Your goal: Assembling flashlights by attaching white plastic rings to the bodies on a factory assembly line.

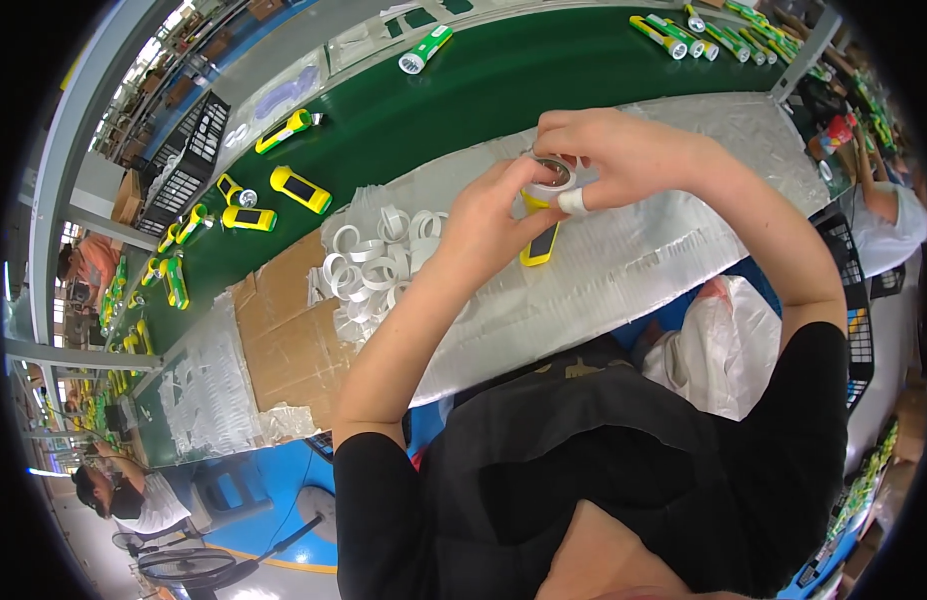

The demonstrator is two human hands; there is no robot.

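Both my hands meet over the bench around the head of a yellow flashlight (541, 247) with a dark panel on its side. My left hand (496, 208) is closed on the head from the left, thumb and fingertips at its rim. My right hand (624, 158) grips it from the right, fingers curled over the far side; a strip of white tape wraps one of its digits. A white ring shows at the head, between my fingers. Left of my left forearm lies a heap of loose white rings (380, 271).
Cardboard (289, 300) and clear plastic sheeting (624, 290) cover the near bench. Beyond runs a green conveyor surface (544, 65) carrying several flashlights (302, 190). A black crate (187, 165) stands at far left. A white sack (724, 345) is by my right side. Other people sit at both sides.
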